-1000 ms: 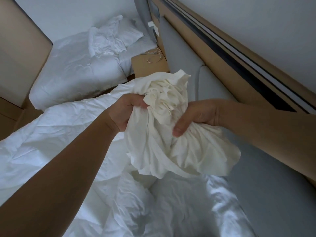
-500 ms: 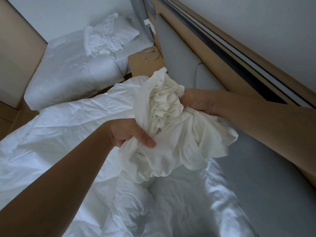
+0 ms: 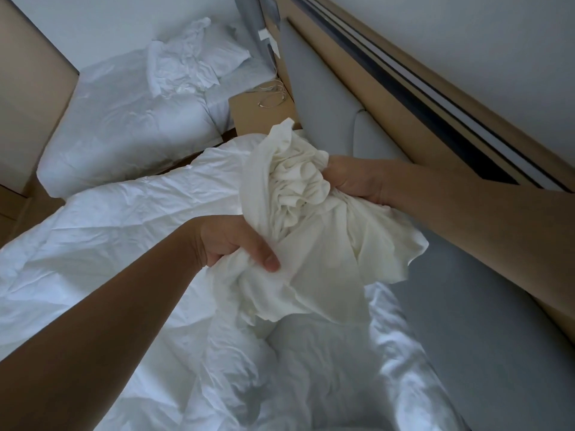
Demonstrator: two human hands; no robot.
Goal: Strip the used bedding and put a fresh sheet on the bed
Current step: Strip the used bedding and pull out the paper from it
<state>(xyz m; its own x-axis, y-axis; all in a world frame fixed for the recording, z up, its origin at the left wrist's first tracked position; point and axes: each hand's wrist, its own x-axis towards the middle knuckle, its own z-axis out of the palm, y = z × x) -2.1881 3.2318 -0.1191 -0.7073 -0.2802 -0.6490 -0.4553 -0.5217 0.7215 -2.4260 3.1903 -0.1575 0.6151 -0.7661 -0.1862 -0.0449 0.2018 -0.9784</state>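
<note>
Gripping a bunched cream cloth (image 3: 314, 244), left hand (image 3: 231, 244) and right hand (image 3: 354, 178).

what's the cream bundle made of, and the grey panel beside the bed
Cream bundle: soft, matte woven fabric, probably cotton; it bunches into fine, limp folds and ruffles.
Grey panel: seems upholstered, in matte fabric or faux leather; smooth, with a rounded padded seam. The light is too dim to tell which.

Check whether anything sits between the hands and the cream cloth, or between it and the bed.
Nothing between hands and cloth: left hand and right hand both grip the cream cloth. Beneath it, a crumpled white duvet lies spread, in the way.
</note>
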